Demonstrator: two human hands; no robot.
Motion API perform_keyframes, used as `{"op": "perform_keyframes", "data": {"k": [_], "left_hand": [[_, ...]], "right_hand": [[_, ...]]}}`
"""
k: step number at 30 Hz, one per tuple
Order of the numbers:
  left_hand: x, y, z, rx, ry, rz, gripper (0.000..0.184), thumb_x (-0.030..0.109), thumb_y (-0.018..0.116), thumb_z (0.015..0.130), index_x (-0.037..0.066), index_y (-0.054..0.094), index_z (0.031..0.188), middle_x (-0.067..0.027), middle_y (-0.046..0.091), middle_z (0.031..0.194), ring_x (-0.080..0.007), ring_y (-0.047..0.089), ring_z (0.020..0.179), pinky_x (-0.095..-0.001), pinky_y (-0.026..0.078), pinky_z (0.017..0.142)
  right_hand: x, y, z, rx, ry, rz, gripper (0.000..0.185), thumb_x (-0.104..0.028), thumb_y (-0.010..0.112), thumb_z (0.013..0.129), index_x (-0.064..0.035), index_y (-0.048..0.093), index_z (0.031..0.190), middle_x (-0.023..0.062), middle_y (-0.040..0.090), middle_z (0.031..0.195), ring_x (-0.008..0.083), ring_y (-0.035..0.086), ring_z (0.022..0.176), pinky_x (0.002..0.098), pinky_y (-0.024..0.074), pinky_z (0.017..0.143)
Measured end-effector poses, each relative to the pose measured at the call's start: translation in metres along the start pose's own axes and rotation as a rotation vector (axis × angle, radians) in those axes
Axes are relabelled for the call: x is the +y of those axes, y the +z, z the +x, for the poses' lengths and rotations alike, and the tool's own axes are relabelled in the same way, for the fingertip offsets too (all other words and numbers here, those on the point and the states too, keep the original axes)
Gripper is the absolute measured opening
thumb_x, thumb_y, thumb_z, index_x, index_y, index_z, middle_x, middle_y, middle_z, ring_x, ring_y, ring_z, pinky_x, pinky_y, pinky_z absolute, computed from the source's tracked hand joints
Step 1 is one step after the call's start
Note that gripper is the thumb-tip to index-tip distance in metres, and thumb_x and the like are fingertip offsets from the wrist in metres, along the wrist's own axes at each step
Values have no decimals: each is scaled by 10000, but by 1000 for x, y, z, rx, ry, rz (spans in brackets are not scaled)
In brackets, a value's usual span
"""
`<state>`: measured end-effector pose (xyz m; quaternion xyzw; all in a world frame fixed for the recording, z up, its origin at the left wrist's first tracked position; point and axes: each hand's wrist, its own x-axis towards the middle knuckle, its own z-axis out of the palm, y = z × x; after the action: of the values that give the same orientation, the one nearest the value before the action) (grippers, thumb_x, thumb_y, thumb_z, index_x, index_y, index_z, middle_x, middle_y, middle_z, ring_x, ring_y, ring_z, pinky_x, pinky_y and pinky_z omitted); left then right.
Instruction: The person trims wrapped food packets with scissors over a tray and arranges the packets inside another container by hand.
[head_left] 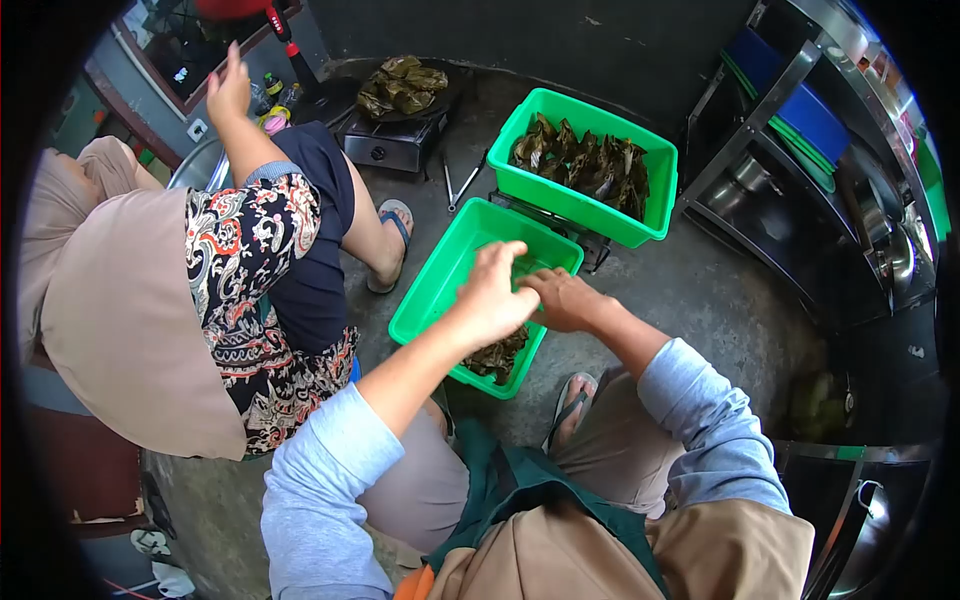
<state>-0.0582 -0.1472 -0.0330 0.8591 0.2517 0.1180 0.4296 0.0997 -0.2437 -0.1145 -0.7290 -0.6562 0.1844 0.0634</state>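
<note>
My left hand [494, 295] hovers over the nearer green plastic bin [437, 270], its thumb and fingers apart, and nothing shows in it. Close beside it, my right hand [568, 298] has its fingers curled inward near the left thumb; whether anything is between them is hidden. Some dark brown-green leaf-wrapped bundles [498, 356] lie in the near end of that bin, partly behind my forearm. Just beyond stands a second green bin [590, 215], holding several more leaf-wrapped bundles [582, 165].
At the left sits a co-worker [255, 250] with one hand [230, 92] raised. A pan of leaf bundles [405, 85] rests on a gas stove [395, 145]. Metal tongs [458, 188] lie on the floor. A metal rack [765, 130] with trays and pots stands at the right.
</note>
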Motion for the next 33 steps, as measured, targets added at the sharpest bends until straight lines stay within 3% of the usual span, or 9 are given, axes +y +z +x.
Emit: {"op": "perform_keyframes", "data": {"k": [2,5,11,12,15,20,24,28,33], "left_hand": [[-4,-11,3,4,-71,232,691,206,609,768,62,375,1402,-224,334,1456,-370,333,1355,-539,255,1093],[-11,-19,-2,-62,-85,446,713,239,605,776,65,357,1422,-235,310,1480,-378,297,1382,-549,207,1112],[-13,-17,-13,-463,-73,677,656,316,619,804,83,443,1391,-182,381,1466,-332,312,1388,-514,214,1117],[-14,-18,-12,-552,-63,676,652,312,619,805,84,444,1390,-156,419,1442,-296,355,1368,-508,235,1107],[-10,-17,-13,-736,-110,645,646,305,620,801,85,453,1385,-146,462,1405,-273,409,1333,-485,258,1095],[-14,-14,-16,-702,-59,629,581,269,620,812,62,486,1338,-161,509,1341,-311,488,1255,-470,364,1037],[-15,-13,-19,-669,-14,607,493,265,629,833,32,536,1257,-168,540,1282,-324,516,1216,-502,405,1001],[-6,-16,-15,-746,-60,617,617,259,607,814,70,452,1381,-160,480,1382,-316,479,1267,-472,372,1056],[-7,-16,-12,-746,-63,622,619,273,600,825,70,442,1387,-158,464,1401,-303,454,1295,-468,362,1072]], "right_hand": [[6,-5,2,108,14,160,644,-291,665,822,-135,415,1395,231,505,1326,434,483,1220,507,429,1002],[11,-12,7,215,25,323,662,-247,646,846,-60,369,1417,258,497,1338,431,490,1216,467,428,1010],[18,-19,8,150,244,848,620,-191,563,909,-55,311,1460,176,545,1338,294,558,1174,372,463,962],[11,-35,5,36,321,1022,651,-152,523,918,-67,235,1495,113,549,1348,244,552,1174,339,457,937],[11,-44,4,-4,344,1358,685,-111,502,929,-78,157,1519,100,502,1392,213,506,1196,360,443,946],[5,-59,0,56,253,1691,645,-16,411,934,-73,137,1515,67,550,1338,195,590,1093,303,476,866],[6,-64,-1,104,222,1823,609,-22,398,951,-76,153,1506,93,562,1312,194,604,1072,294,494,834],[13,-62,2,219,385,1817,528,-54,403,969,-78,244,1472,98,578,1264,186,603,1014,291,494,793],[31,-46,9,279,634,1698,468,-105,491,951,-82,373,1404,83,592,1172,169,578,927,290,485,744]]}}
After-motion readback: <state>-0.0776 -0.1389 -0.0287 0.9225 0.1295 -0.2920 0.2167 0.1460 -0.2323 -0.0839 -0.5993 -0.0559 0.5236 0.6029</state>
